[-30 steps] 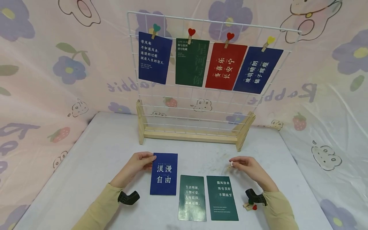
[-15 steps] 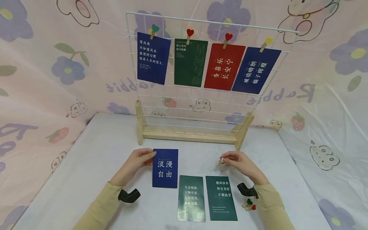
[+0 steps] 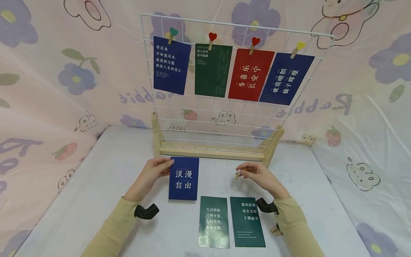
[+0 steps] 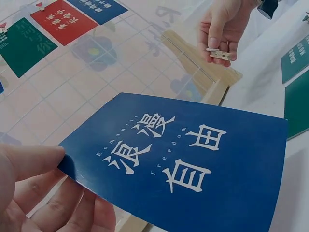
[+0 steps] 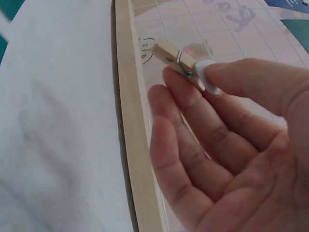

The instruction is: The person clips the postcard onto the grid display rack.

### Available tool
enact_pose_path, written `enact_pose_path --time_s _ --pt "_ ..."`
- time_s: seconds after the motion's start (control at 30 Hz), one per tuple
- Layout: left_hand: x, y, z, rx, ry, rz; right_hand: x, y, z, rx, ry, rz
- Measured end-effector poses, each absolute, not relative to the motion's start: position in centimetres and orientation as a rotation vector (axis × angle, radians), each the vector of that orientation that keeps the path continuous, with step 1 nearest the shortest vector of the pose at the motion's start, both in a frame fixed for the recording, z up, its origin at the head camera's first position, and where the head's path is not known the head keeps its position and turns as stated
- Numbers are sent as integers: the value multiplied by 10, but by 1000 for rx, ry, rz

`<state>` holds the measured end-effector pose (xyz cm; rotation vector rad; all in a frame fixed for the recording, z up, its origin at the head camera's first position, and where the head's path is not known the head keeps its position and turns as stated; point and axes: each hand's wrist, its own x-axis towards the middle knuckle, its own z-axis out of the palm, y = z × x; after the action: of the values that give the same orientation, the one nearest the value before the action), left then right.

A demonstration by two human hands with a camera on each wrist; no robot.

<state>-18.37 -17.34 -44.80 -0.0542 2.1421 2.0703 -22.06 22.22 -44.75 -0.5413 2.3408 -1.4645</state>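
Observation:
A blue card with white lettering is pinched along its upper left edge by my left hand, thumb on the front and fingers behind. In the left wrist view the card is lifted and tilted. My right hand holds a small wooden clothespin with a white ornament between thumb and fingers. The clothespin's jaws point away from the palm. Behind both hands stands a white wire grid rack on a wooden base. Near its top hang a blue card, a green card, a red card and another blue card.
Two green cards, a left one and a right one, lie on the white table. Close to the right forearm are spare clothespins, partly hidden by the sleeve. Patterned cloth surrounds the table.
My left hand has raised the blue card toward the rack. The right hand has moved left and toward the rack with the clothespin, and its sleeve now covers part of the spare clothespins.

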Motion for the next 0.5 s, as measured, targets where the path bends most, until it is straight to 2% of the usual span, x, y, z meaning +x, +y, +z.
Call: enact_pose_path --time_s 0.5 --pt "-192 -175 -442 -77 2170 2111 -235 190 -430 -598 2364 -1455"
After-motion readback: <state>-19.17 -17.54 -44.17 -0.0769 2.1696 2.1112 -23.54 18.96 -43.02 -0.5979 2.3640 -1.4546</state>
